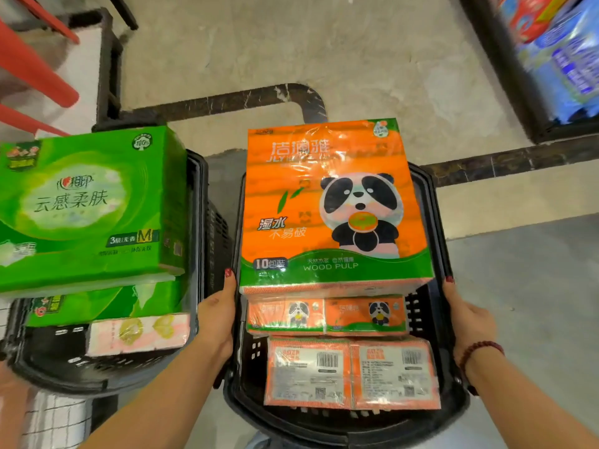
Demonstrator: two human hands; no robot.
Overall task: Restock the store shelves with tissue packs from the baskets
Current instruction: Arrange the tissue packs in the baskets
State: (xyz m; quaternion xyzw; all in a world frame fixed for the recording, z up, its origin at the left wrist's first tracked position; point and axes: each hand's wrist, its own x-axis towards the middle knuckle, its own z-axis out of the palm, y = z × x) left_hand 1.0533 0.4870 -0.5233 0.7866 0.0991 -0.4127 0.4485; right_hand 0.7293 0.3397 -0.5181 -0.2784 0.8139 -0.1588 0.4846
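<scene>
Our left hand [220, 314] and right hand [466, 319] flank the orange tissue pack [330, 205] topping the black basket [340, 427], fingers straight, gripping nothing; it looks light, soft and slippery-wrapped, so we'd squeeze its sides

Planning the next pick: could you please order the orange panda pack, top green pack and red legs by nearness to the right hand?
From the right hand:
1. orange panda pack, just left of it
2. top green pack, left basket
3. red legs, far upper left
</scene>
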